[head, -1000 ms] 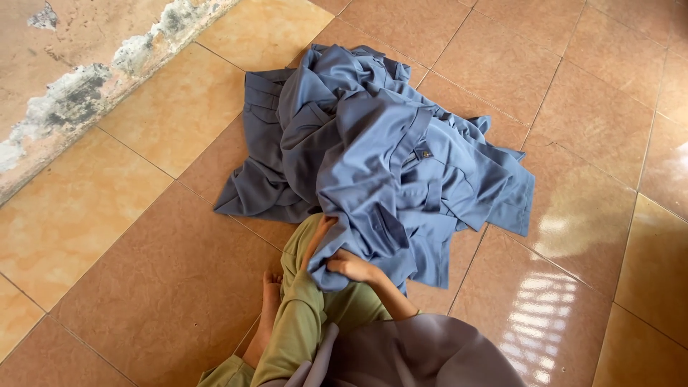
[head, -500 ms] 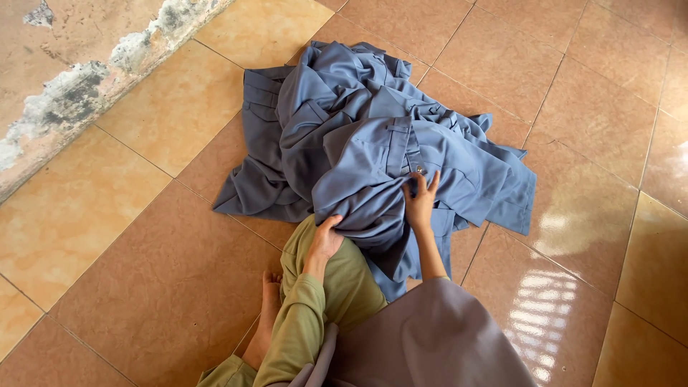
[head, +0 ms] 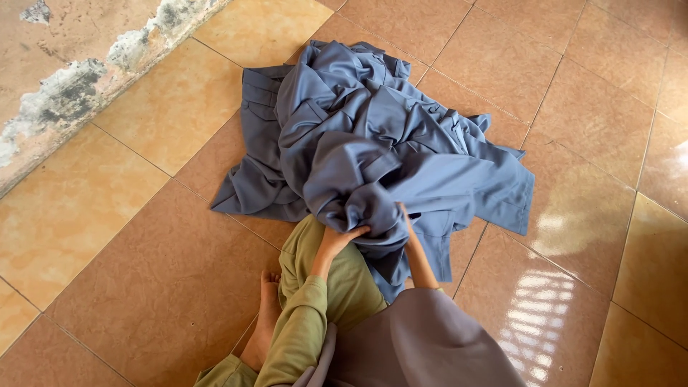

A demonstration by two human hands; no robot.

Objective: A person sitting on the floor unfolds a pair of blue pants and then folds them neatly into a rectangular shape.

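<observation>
So I'm sitting on the glossy tan and brown tiled floor point(head: 143, 287) with a big crumpled heap of blue-grey cloth garments point(head: 373, 150) right in front of my knees. The stained, peeling wall base point(head: 79, 93) runs along the floor's far-left edge, well apart from the pile. My own olive-green trouser leg point(head: 344, 276) and bare foot point(head: 261, 315) sit just under the near end of the heap. The pile stretches roughly from the far left toward the near right. My left hand point(head: 340, 240) is closed on a bunched fold at the near edge. My right hand point(head: 403, 218) is mostly buried in the cloth, so I can't tell how it's gripping. My grey shawl point(head: 423, 344) is cut off at the bottom.
</observation>
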